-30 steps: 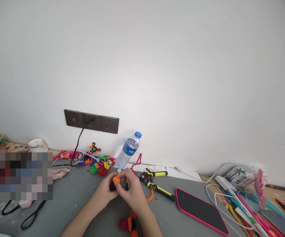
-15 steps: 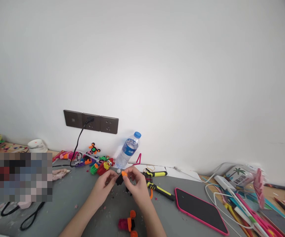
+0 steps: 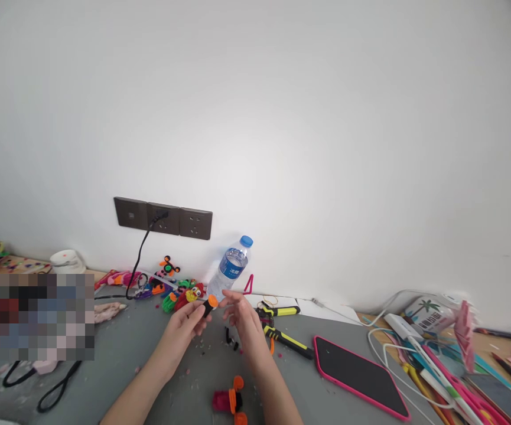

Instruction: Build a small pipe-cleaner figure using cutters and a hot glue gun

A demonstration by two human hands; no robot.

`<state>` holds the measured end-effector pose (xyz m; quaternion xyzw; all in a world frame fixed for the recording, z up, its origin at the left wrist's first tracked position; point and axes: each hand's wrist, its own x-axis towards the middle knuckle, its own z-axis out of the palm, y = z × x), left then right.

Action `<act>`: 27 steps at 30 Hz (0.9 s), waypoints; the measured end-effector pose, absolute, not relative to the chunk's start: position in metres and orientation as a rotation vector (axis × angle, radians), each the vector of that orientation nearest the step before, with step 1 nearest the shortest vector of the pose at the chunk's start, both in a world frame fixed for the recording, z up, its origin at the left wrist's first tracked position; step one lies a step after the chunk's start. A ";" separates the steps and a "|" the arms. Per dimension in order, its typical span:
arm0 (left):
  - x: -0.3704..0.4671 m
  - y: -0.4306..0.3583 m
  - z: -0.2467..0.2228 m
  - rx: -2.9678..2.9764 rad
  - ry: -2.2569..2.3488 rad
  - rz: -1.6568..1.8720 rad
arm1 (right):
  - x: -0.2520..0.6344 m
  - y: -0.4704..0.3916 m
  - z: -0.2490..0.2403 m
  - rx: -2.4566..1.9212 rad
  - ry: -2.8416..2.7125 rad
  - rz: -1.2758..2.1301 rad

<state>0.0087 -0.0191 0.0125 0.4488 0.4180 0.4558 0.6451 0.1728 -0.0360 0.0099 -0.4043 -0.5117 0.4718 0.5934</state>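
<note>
Head view: left hand [image 3: 182, 327] pinching an orange-and-black piece [image 3: 211, 303], crowded gray mat [image 3: 117, 383] below.
The piece sits between thumb and fingers, raised in front of the water bottle [image 3: 233, 265], whose base it partly overlaps; the right hand [image 3: 244, 321] is just beside it, fingers loosely spread, holding nothing visible. That hand hides the head of the yellow-and-black pliers [image 3: 288, 341], with 1 pink-cased phone [image 3: 361, 378] farther right. Dark bits [image 3: 231, 339] lie between the 2 hands; 1 magenta-and-orange figure [image 3: 226, 400] lies between the forearms, near the right. A red figure [image 3: 185, 300] with goggle eyes crowds the left fingertips from behind.
</note>
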 end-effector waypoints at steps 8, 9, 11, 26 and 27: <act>0.008 -0.020 0.022 1.031 0.982 1.006 | 0.179 -0.031 0.009 -1.083 -1.055 0.922; 0.008 -0.020 0.020 1.053 0.979 1.001 | 0.178 -0.032 0.011 -1.084 -1.092 0.927; 0.008 -0.020 0.017 1.085 0.961 0.991 | 0.176 -0.035 0.015 -1.060 -1.194 0.944; 0.005 -0.018 0.009 1.071 0.896 0.961 | 0.176 -0.041 0.024 -1.075 -1.522 0.876; 0.004 -0.018 0.009 1.074 0.902 0.960 | 0.175 -0.041 0.024 -1.081 -1.522 0.880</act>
